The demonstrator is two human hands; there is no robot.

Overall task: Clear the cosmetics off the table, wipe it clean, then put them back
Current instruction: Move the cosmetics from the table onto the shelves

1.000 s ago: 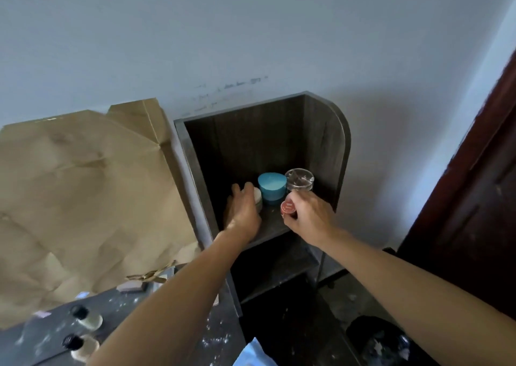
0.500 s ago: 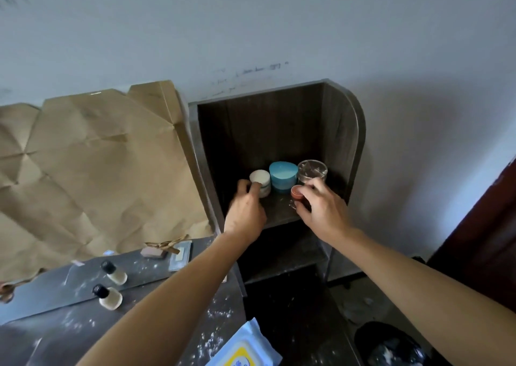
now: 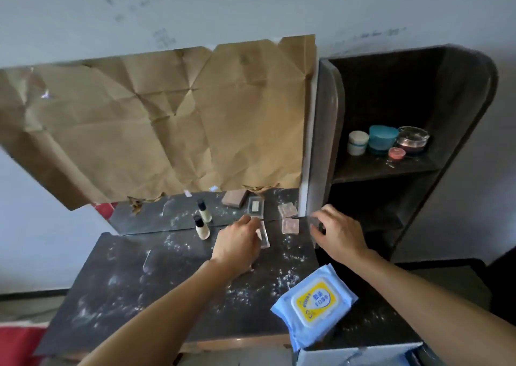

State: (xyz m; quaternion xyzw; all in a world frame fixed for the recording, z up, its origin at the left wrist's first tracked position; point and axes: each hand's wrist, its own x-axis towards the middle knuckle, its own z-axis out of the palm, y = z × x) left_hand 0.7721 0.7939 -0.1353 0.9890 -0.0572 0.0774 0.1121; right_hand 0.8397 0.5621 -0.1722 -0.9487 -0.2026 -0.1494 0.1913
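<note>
The dark table (image 3: 156, 279) is speckled with white powder. On it stand a small cream bottle with a black cap (image 3: 202, 228), a clear flat case (image 3: 264, 236) and a pink square compact (image 3: 290, 225). My left hand (image 3: 237, 244) lies over the clear case, fingertips on its far end. My right hand (image 3: 337, 231) hovers by the table's right edge, fingers curled and holding nothing I can make out. On the shelf (image 3: 382, 167) to the right sit a white jar (image 3: 357, 142), a blue jar (image 3: 382, 138), a clear jar (image 3: 412, 139) and a small red jar (image 3: 396, 153).
A blue pack of wet wipes (image 3: 314, 301) lies at the table's near right corner. A mirror strip (image 3: 156, 215) behind the items doubles them; a brown flat box (image 3: 236, 198) shows there. Crumpled brown paper (image 3: 156, 120) covers the wall above.
Both hands have left the shelf and dropped to the table. The red jar and white jar now stand free on the shelf. My view has swung left and down.
</note>
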